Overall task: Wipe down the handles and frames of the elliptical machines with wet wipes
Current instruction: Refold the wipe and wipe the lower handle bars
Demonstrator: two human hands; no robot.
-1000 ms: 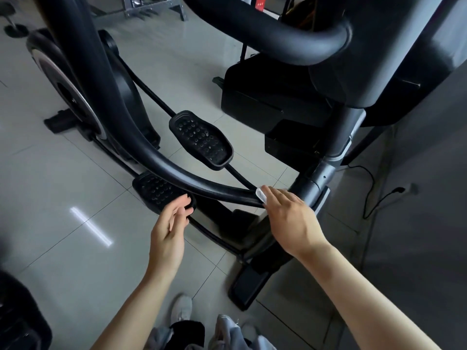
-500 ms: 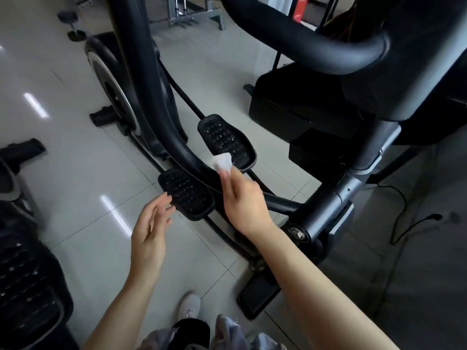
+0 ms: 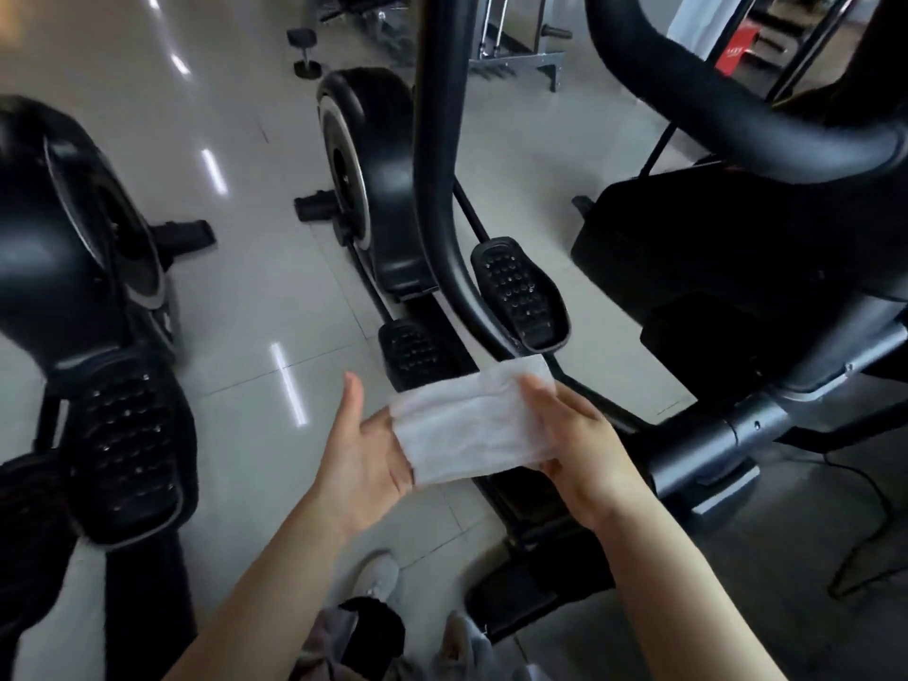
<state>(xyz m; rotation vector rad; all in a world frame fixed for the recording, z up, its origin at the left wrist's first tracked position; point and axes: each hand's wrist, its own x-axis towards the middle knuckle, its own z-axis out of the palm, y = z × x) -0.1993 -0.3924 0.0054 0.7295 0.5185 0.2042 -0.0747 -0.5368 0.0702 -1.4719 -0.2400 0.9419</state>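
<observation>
A white wet wipe [image 3: 467,430] is spread flat between my two hands, in front of the black elliptical machine. My left hand [image 3: 363,449] lies palm up under the wipe's left end, thumb raised clear of it. My right hand [image 3: 584,444] pinches the right end, fingers on top and thumb below. The wipe touches no part of the machine. Behind it run the curved frame bar [image 3: 432,189] and two studded pedals [image 3: 521,292] [image 3: 412,351]. A thick padded handle [image 3: 712,105] arcs across the upper right.
A second black elliptical [image 3: 73,238] with a large pedal [image 3: 127,444] stands close on the left. The flywheel housing [image 3: 363,179] sits behind the frame bar. A cable [image 3: 865,484] trails on the floor at right. A dumbbell [image 3: 304,51] lies far back. My shoe [image 3: 378,577] is below.
My right hand came off the frame bar with the wipe and drew back. The wipe is now unfolded and stretched across to my left hand, which rose under it. My view swung left.
</observation>
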